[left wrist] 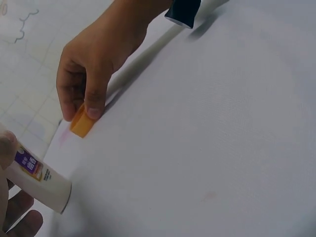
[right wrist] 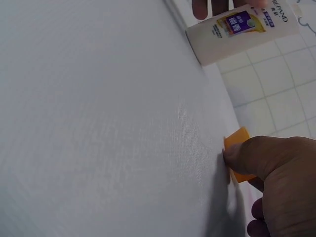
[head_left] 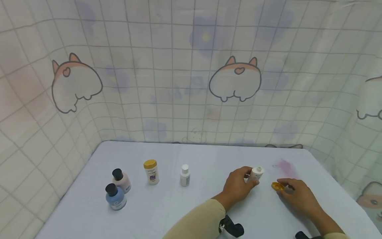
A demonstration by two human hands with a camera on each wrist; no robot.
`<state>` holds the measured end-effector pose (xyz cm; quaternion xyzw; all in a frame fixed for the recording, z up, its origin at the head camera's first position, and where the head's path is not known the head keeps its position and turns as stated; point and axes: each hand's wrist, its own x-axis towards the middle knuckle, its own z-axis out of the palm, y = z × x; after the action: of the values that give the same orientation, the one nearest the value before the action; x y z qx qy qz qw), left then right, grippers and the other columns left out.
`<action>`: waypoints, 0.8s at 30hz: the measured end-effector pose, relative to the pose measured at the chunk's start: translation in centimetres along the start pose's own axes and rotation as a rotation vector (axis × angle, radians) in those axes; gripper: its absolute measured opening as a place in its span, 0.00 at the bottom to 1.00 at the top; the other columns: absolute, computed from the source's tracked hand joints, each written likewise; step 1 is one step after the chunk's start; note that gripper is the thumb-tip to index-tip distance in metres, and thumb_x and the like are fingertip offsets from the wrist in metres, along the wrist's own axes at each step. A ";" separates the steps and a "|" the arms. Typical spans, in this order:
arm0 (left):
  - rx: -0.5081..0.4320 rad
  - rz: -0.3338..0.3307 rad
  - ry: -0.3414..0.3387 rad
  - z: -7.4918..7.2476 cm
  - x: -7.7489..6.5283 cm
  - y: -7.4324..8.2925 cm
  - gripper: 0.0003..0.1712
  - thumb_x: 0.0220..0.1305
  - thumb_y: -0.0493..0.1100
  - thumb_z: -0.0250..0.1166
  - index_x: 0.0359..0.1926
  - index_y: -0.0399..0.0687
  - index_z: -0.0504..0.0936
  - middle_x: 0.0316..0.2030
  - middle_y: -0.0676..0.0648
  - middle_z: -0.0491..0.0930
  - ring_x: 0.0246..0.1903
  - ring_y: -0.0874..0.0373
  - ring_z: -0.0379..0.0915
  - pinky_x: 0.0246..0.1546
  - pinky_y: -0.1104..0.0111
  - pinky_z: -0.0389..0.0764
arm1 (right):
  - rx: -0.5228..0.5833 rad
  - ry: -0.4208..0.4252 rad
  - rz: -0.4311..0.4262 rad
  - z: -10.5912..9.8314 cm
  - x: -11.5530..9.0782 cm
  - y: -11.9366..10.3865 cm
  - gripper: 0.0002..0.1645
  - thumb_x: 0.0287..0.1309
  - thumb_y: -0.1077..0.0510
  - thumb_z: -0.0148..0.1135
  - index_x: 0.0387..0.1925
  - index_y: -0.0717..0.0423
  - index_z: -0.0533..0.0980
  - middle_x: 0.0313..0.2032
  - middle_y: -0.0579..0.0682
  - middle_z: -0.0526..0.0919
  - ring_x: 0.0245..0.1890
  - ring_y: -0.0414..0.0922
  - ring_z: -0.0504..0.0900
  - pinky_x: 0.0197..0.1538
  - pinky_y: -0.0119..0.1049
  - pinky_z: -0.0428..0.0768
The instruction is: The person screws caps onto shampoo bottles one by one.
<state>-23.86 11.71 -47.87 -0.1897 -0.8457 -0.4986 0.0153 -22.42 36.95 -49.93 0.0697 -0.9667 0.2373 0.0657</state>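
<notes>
My left hand (head_left: 238,184) grips a small white bottle (head_left: 256,173) at the right side of the table. The bottle's neck is bare and tilts up to the right; a purple and yellow label (right wrist: 240,23) shows on its side in the right wrist view. Just to the right, my right hand (head_left: 299,196) pinches a yellow-orange cap (head_left: 277,186) between thumb and fingers. In the head view the cap's hollow underside faces up. A short gap separates cap and bottle. The left wrist view shows the cap (left wrist: 82,123) held low, close over the white tabletop.
A yellow-capped white bottle (head_left: 151,172) and a small white-capped bottle (head_left: 185,176) stand mid-table. Farther left are a pink bottle (head_left: 122,182) and a blue bottle (head_left: 116,198), both black-capped. A pink stain (head_left: 286,167) marks the white table (head_left: 143,219) at back right. A patterned curtain (head_left: 167,66) hangs behind.
</notes>
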 end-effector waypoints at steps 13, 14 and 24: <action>-0.036 0.038 -0.019 -0.6 -0.5 -0.6 0.15 0.65 0.53 0.60 0.52 0.63 0.75 0.46 0.64 0.76 0.44 0.70 0.72 0.42 0.73 0.77 | 0.018 0.035 -0.032 -0.1 0.0 -0.6 0.21 0.48 0.59 0.71 0.46 0.58 0.79 0.43 0.53 0.82 0.45 0.56 0.77 0.46 0.55 0.77; -0.039 0.039 -0.022 -0.7 -0.5 -0.8 0.15 0.65 0.54 0.59 0.52 0.63 0.75 0.46 0.64 0.76 0.44 0.70 0.72 0.42 0.73 0.77 | 0.018 0.034 -0.028 -0.1 -0.1 -0.7 0.21 0.48 0.59 0.71 0.46 0.58 0.78 0.43 0.54 0.82 0.44 0.56 0.77 0.45 0.55 0.77; -0.050 0.088 -0.080 -2.5 -1.3 -1.7 0.17 0.65 0.55 0.59 0.53 0.60 0.74 0.44 0.64 0.76 0.44 0.71 0.73 0.40 0.76 0.77 | 0.018 0.036 -0.018 -0.1 -0.2 -2.6 0.24 0.48 0.58 0.70 0.49 0.54 0.75 0.46 0.55 0.80 0.46 0.54 0.76 0.45 0.52 0.77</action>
<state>-23.66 8.48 -48.30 -0.2470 -0.8236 -0.5106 -0.0015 -21.73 34.74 -48.67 0.0746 -0.9626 0.2464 0.0844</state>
